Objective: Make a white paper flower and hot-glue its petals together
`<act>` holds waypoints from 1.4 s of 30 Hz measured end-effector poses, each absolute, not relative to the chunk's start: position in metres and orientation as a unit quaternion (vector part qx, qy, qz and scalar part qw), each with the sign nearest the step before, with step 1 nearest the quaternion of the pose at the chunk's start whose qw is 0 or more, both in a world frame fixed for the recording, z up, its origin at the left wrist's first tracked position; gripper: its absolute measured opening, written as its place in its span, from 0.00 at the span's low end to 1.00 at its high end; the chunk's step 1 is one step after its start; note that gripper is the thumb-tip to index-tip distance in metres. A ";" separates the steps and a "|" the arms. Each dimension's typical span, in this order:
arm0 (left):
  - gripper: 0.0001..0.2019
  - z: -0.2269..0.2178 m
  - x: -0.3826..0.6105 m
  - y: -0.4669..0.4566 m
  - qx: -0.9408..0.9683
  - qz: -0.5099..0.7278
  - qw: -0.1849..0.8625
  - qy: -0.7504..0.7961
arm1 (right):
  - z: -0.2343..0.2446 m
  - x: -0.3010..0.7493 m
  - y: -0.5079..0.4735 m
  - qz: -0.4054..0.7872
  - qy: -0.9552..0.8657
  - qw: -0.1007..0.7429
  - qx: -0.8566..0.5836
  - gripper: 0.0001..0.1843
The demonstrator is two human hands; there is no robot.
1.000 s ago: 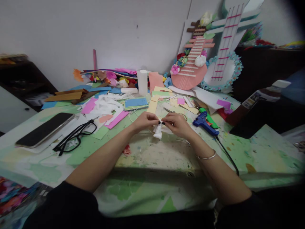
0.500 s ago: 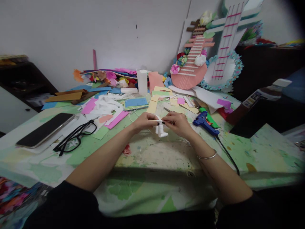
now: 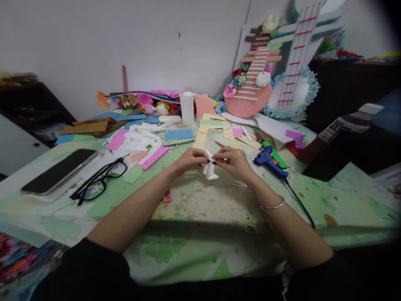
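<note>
Moved since the earliest frame: one white piece (image 3: 211, 172), apparently folded or rolled paper; its lower end, then pointing down and to the left, now points down and to the right, and since the middle frame a loose flap shows more plainly at its left side. Location of piece, as I view it remotely: held above the near part of the bench (image 3: 200, 205), between the two hands, its upper end at the fingertips, its lower end hanging free. Left hand (image 3: 191, 161): thumb and fingers pinching the upper end from the left. Right hand (image 3: 233, 162): likewise pinching from the right, fingertips close to those opposite; I cannot tell whether they touch. Both wrists keep nearly the same place, so I judge the change to be finger work, a turning of the piece in the grip, with the handling centred on its upper end. Unmoved, by my count: blue glue gun (image 3: 270, 161), lying right of the right hand; black-framed glasses (image 3: 98, 182) and dark phone (image 3: 59, 171), at the left; blue-topped paper stack (image 3: 179, 134), beyond the left hand; red scrap (image 3: 167, 197), nearer the bench edge.
</note>
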State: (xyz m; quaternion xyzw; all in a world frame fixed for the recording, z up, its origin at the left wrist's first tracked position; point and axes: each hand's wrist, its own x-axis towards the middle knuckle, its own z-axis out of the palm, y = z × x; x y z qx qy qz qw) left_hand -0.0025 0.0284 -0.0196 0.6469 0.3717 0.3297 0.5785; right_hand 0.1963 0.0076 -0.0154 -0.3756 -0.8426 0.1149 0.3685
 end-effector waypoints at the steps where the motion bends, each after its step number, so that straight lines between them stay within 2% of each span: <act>1: 0.10 -0.020 -0.002 0.028 0.647 0.332 0.576 0.373 | -0.016 0.196 0.008 0.121 -0.840 0.372 -0.376 0.09; 9: 0.08 -0.018 0.000 0.027 0.673 0.350 0.531 0.377 | -0.017 0.195 0.009 0.123 -0.836 0.381 -0.376 0.07; 18: 0.08 -0.019 -0.001 0.028 0.719 0.357 0.474 0.361 | -0.013 0.198 0.007 0.147 -0.846 0.347 -0.377 0.06; 22: 0.08 -0.018 -0.002 0.028 0.725 0.358 0.471 0.354 | -0.014 0.198 0.008 0.156 -0.838 0.358 -0.382 0.04; 31: 0.12 -0.018 -0.003 0.029 0.736 0.355 0.472 0.332 | -0.012 0.198 0.006 0.174 -0.848 0.296 -0.404 0.05; 35: 0.12 -0.016 -0.002 0.028 0.738 0.344 0.474 0.335 | -0.013 0.199 0.006 0.162 -0.855 0.289 -0.399 0.03; 42: 0.12 -0.015 -0.002 0.026 0.742 0.347 0.468 0.333 | -0.013 0.199 0.006 0.148 -0.853 0.288 -0.410 0.05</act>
